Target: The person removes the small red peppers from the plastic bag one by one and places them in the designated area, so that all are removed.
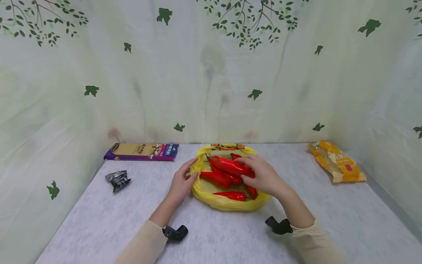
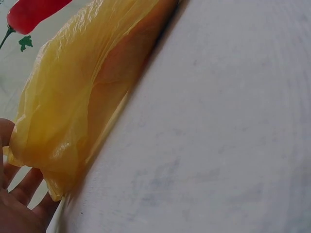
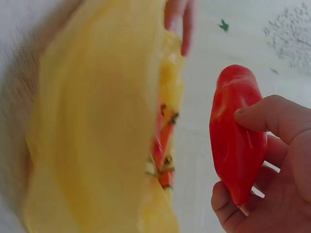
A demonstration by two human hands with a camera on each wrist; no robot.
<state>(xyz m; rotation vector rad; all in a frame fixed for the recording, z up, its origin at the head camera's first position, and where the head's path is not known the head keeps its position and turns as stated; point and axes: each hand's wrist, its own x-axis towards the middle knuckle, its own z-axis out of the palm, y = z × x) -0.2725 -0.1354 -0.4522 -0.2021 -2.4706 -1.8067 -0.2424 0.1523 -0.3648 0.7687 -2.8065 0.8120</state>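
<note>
A yellow plastic bag (image 1: 224,202) stands on the table with its mouth spread wide, holding several red peppers (image 1: 214,178). My right hand (image 1: 262,176) is over the bag's right side and grips a long red pepper (image 3: 237,141) between thumb and fingers. In the right wrist view that pepper is raised above the bag's edge. At the bag's left rim is my left hand (image 1: 181,181), its thumb and fingers on either side of the plastic. The left wrist view shows the fingers partly hidden behind the yellow bag (image 2: 63,107).
A purple and tan packet (image 1: 141,151) lies at the back left. In front of it is a small crumpled black and silver wrapper (image 1: 118,180). An orange and yellow packet (image 1: 337,162) lies at the back right. A leaf-patterned curtain (image 1: 211,73) encloses the table (image 1: 217,234).
</note>
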